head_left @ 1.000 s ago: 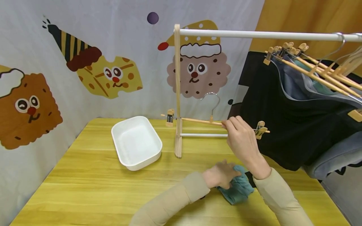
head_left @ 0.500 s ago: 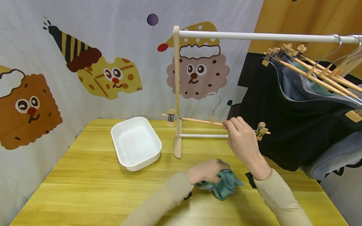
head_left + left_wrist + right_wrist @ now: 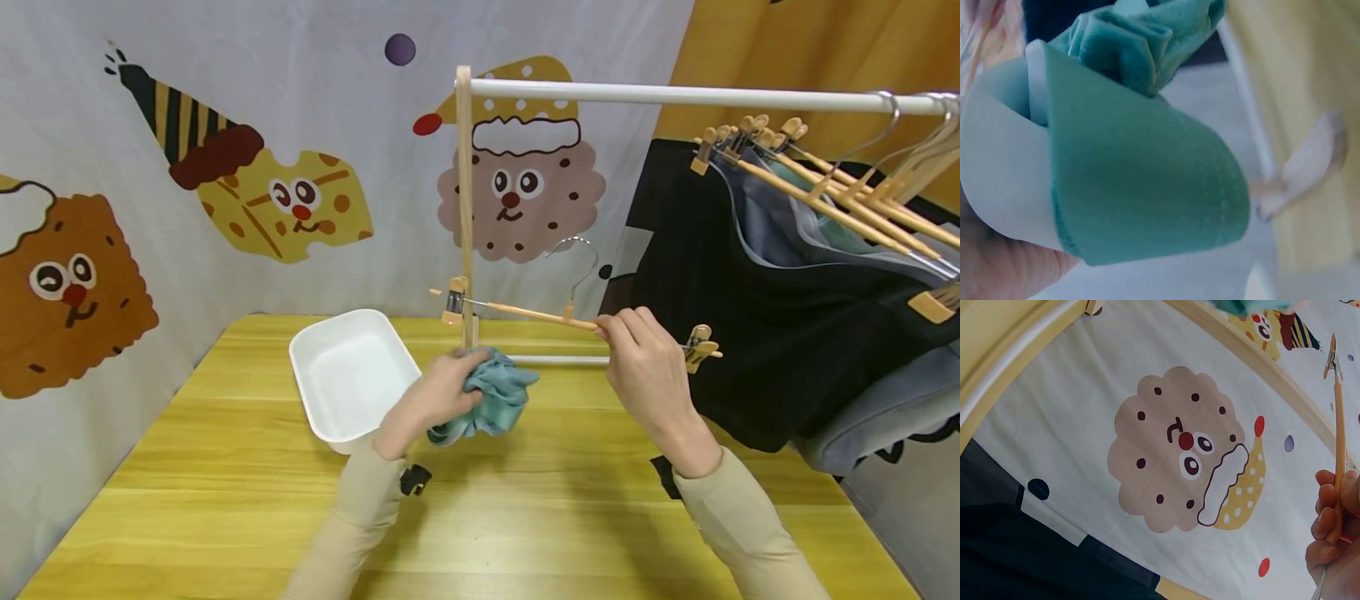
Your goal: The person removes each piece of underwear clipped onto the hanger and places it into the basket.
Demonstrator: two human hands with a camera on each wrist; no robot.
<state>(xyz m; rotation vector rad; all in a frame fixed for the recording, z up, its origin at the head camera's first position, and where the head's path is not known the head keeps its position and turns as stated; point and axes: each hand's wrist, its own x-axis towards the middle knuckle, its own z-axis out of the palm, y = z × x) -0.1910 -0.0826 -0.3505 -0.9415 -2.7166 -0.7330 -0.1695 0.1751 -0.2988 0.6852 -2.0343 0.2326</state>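
My left hand grips a crumpled teal cloth above the table, beside the white bin. Up close in the left wrist view, the cloth shows a folded band with a stitched hem and a paler inner side. To the right, my right hand holds a wooden clip hanger by its bar, right of the metal hook. Fingers and thumb wrap the bar in the right wrist view, where the hand sits at the edge. The hanger's left clip is higher than its right one, and no garment hangs from it.
A white bin stands on the wooden table. Behind the hands rises a clothes rack with a wooden post and a white rail. Several hangers with dark and grey garments hang at the right.
My left hand has carried the teal cloth leftward and up from the table's right side towards the bin. My right hand has barely moved, while the hanger's left end has tipped slightly upward.
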